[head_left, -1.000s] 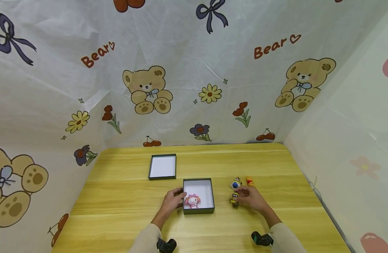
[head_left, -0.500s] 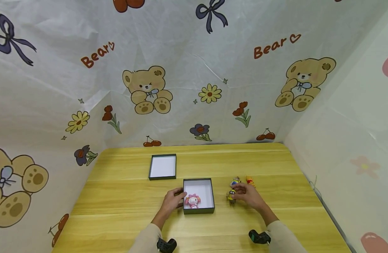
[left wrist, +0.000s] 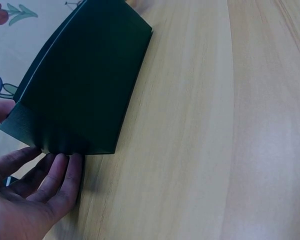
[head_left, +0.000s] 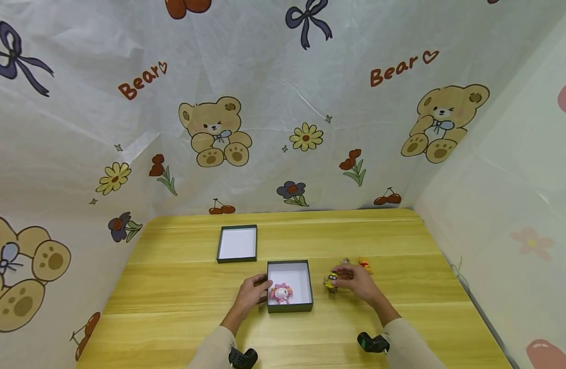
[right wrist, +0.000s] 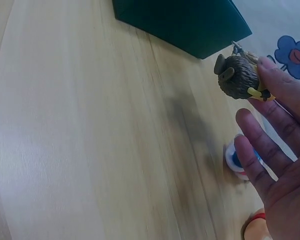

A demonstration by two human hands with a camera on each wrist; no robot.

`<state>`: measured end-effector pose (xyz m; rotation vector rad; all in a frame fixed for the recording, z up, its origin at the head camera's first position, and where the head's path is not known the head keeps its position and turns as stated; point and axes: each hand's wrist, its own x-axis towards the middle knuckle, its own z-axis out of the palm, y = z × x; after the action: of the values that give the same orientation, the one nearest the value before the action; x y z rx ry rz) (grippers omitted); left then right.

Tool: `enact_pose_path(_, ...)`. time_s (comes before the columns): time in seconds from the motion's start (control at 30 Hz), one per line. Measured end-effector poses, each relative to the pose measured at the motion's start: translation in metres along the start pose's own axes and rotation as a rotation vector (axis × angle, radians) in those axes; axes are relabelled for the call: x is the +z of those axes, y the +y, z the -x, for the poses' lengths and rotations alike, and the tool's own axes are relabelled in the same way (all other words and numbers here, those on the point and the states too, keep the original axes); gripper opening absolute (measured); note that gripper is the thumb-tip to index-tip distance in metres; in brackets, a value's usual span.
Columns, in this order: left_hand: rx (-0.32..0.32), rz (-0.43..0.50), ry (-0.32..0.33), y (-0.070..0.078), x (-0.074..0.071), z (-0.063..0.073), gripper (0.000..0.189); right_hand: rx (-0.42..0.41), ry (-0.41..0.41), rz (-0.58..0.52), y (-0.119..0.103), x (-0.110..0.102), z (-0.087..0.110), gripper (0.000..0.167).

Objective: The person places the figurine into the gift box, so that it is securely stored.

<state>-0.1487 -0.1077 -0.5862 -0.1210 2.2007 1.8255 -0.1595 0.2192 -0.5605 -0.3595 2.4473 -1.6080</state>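
Note:
My left hand (head_left: 250, 293) holds the left wall of a dark green box (head_left: 289, 308), thumb over the rim and fingers against the outside. Inside the white-lined box, a pink figurine with a bow (head_left: 281, 293) lies at the front left. To the box's right, my right hand (head_left: 359, 283) pinches a yellow minion figurine (head_left: 330, 282) between thumb and fingers. The right wrist view shows the minion's shaggy brown lower part (right wrist: 236, 79) raised over the table, the other fingers spread. A white and blue figurine (right wrist: 235, 157) is partly covered by those fingers.
A shallow box lid (head_left: 237, 244), white inside with dark edges, lies behind and left of the box. A yellow and red bear figurine (head_left: 365, 264) stands beyond my right hand. The wooden table (head_left: 181, 287) meets a patterned cloth wall at the back.
My right hand has moved left toward the box with the minion, covering more of the white and blue figurine. My left hand and the box have stayed put.

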Motion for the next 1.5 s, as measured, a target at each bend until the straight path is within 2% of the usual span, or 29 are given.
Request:
enact_pose_path(0.17,0.002,-0.003,0.001,0.001,0.000,0.000,0.051,-0.014,0.012,0.006,0.000,0.004,-0.002,0.039)
enact_pose_path(0.37,-0.005,0.029,-0.012,0.002,0.001,0.001,0.052,0.033,0.018,0.002,-0.005,0.007,-0.006,0.037)
enact_pose_path(0.53,-0.014,0.047,-0.016,0.004,0.001,0.002,0.052,0.024,0.015,0.013,-0.027,0.008,-0.004,0.031)
enact_pose_path(0.67,-0.008,0.049,-0.020,0.004,0.001,0.002,0.052,0.030,-0.002,0.002,-0.046,0.007,-0.001,0.032)
enact_pose_path(0.77,-0.004,0.057,-0.026,0.004,0.001,0.003,0.052,0.042,0.002,-0.010,-0.044,0.008,-0.003,0.034)
enact_pose_path(0.97,-0.001,0.068,-0.033,0.003,0.001,0.003,0.052,0.060,0.033,-0.005,-0.019,0.012,-0.012,0.036)
enact_pose_path(1.07,-0.002,0.069,-0.034,0.003,0.000,0.004,0.053,0.072,0.050,-0.012,-0.014,0.014,-0.015,0.040)
enact_pose_path(1.27,-0.008,0.075,-0.034,0.002,0.000,0.003,0.054,0.071,0.066,-0.022,-0.019,0.016,-0.019,0.040)
enact_pose_path(1.5,-0.013,0.071,-0.029,0.003,0.001,0.003,0.054,0.028,0.025,-0.047,-0.031,0.018,-0.019,0.036)
